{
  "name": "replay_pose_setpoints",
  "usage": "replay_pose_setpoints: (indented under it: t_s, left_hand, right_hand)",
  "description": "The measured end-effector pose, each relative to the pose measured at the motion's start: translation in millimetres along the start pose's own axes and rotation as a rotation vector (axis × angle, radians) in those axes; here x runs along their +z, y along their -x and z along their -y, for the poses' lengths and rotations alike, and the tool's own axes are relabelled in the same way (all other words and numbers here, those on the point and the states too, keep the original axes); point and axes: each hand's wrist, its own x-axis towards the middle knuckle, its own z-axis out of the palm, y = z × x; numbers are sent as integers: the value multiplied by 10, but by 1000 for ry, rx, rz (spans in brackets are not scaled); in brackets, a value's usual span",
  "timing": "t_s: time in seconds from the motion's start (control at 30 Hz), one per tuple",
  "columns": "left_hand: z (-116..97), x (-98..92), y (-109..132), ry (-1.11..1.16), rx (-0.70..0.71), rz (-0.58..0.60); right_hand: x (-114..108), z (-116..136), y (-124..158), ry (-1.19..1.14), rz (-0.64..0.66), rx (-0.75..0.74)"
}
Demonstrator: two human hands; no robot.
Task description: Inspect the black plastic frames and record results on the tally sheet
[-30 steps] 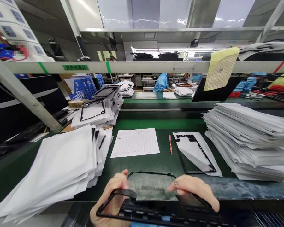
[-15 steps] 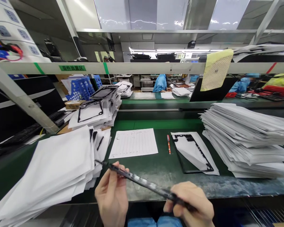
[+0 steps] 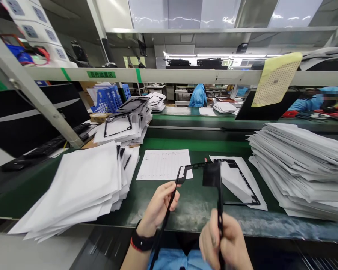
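Between my two hands I hold up a thin black rectangular frame (image 3: 220, 195), tilted above the bench's front edge. My left hand (image 3: 162, 202) pinches its left bar near the far corner. Around the right bar, nearer to me, the fingers of my right hand (image 3: 224, 238) are closed. A dark square patch fills part of the frame's far right corner, and its near end runs out of view. Behind it a second black frame (image 3: 243, 180) lies on the bench, partly covered by a white sheet (image 3: 233, 183). A printed form (image 3: 163, 165) lies flat beyond my left hand.
Tall stacks of white sheets stand on the left (image 3: 87, 176) and right (image 3: 298, 168). More black frames (image 3: 118, 125) lie on papers at back left. A metal rail (image 3: 180, 76) crosses above the bench, with a yellow sheet (image 3: 276, 80) hanging from it. A blue-clad person (image 3: 198, 95) is beyond.
The black frame has turned from nearly edge-on to facing me, its far end raised. My left hand has moved right along with it. The view has shifted slightly left.
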Motion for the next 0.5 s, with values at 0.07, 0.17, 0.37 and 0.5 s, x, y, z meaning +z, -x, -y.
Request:
replay_pose_setpoints:
  t_s: [0.07,0.17,0.37,0.5]
  left_hand:
    - [2,-31,-26,47,-197,6]
    - [16,-102,-5,182,-365,2]
    - [-55,-203,94,453,-351,17]
    - [-166,-103,195,555,-303,-73]
  right_hand:
    - [-7,83,-161,-180,-54,49]
    - [-67,189,-392,-296,-179,-24]
    - [-354,140,-487,-472,-209,-20]
    - [-481,65,-451,-659,-82,26]
